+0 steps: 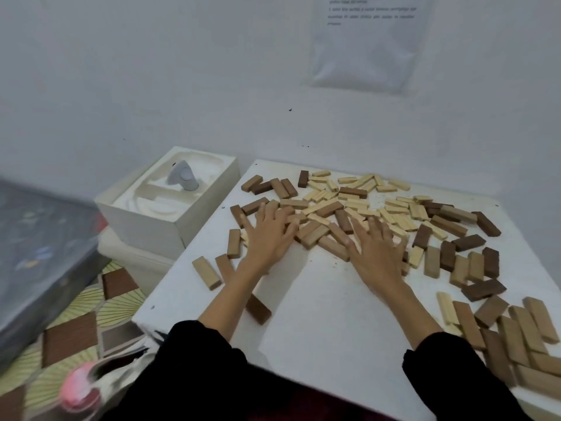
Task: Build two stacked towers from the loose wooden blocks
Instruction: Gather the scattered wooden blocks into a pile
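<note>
Head cam: I see left hand (267,235) & right hand (375,247) splayed flat on loose blocks (340,208) mid table (318,314), gripping nothing. Best sort by size, clear front space, no towers yet.

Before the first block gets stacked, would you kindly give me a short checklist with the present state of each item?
1. Left hand free to pick: ok, fingers spread flat on the wooden blocks, gripping nothing.
2. Right hand free: ok, also spread flat.
3. Bare space on the table for a tower base: ok, between the forearms.
4. Blocks within reach: ok, under both hands.
5. Any tower begun: not ok, all blocks lie loose.
6. Enough blocks for two towers: cannot tell.
</note>
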